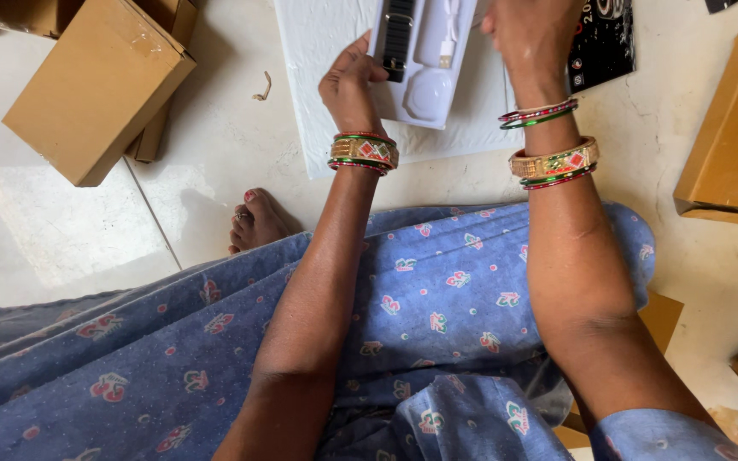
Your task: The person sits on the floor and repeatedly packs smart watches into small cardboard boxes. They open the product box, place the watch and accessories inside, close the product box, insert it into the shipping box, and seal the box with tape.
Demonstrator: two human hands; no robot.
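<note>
Left hand point(350, 84) fingers clamp the white tray point(424, 64); right hand point(527, 34) fingers seemingly together, unclear.

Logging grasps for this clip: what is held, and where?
The left hand holds a white packaging tray by its lower left edge. Whether the right hand, at the tray's right side, has a grip on it cannot be told.

**Plastic, card, cloth and polished floor**

The white tray point(424, 64) is smooth moulded plastic with a soft sheen; the watch strap point(396, 38) in it looks black, ribbed and matt. Beneath lies a white foam sheet point(318, 51), faintly textured. The cardboard boxes point(96, 85) are matt brown card. The floor point(70, 230) is glossy pale stone. The bangles point(365, 152) gleam like enamelled metal. The garment point(437, 307) is soft printed cloth.
</note>
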